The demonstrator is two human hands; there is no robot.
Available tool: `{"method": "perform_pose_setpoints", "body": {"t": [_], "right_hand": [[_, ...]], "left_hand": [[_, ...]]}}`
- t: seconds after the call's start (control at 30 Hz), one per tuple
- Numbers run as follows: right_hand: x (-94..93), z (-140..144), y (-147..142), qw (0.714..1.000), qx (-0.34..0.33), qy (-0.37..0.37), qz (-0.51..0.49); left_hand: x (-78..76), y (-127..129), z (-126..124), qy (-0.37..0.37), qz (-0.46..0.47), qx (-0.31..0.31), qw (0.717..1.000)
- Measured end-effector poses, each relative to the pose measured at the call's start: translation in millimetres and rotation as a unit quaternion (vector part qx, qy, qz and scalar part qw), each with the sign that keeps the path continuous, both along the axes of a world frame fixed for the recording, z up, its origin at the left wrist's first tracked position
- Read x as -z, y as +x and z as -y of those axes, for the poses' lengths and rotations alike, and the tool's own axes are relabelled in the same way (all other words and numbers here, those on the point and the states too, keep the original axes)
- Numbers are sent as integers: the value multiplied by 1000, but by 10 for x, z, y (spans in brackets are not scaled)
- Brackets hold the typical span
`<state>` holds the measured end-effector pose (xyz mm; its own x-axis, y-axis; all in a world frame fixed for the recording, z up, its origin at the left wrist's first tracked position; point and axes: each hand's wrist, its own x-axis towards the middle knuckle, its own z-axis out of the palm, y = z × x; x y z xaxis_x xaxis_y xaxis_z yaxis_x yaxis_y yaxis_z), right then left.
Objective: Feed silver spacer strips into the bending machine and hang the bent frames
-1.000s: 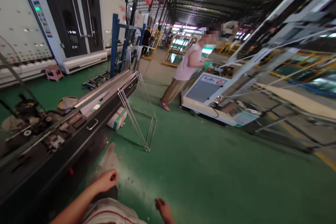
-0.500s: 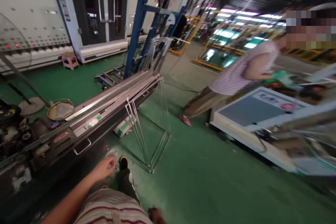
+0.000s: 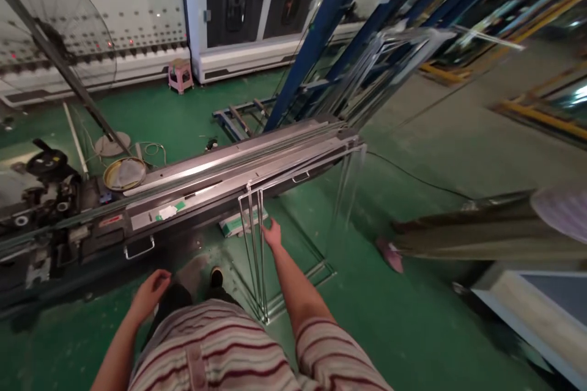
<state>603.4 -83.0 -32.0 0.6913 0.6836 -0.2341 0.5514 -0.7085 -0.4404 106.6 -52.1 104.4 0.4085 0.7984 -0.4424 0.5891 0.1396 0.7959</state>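
Aluminium spacer frames (image 3: 257, 244), thin silvery rectangles leaning on the long machine counter (image 3: 220, 180) just ahead of the right hand (image 3: 273, 234), stand with their lower corners on the green floor (image 3: 389, 330); they look light yet springy and easily bent, so I judge a grip on an upright bar near its middle safest. That right hand reaches open-fingered to the nearest upright, apparently touching but not yet closed around it, while the left hand (image 3: 149, 293) hangs loose and empty near the hip. A blurred co-worker's legs (image 3: 458, 238) cross well to the right, body cut off.
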Motion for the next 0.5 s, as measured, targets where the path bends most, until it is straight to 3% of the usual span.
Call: {"method": "perform_pose_setpoints", "body": {"t": [0.13,0.23,0.33,0.5], "right_hand": [[38,-531,282,999,-6,32,-5],[-9,-559,271,1000,14,22,-6],[-111,-315,165,999,45,23,13],[-206,407,-69,995,60,71,23]], "left_hand": [[-20,16,-22,14,-15,-6,1000],[-75,9,-118,23,-14,-8,1000],[-162,-40,-267,33,-6,3,999],[-280,-118,-623,47,19,4,999]]}}
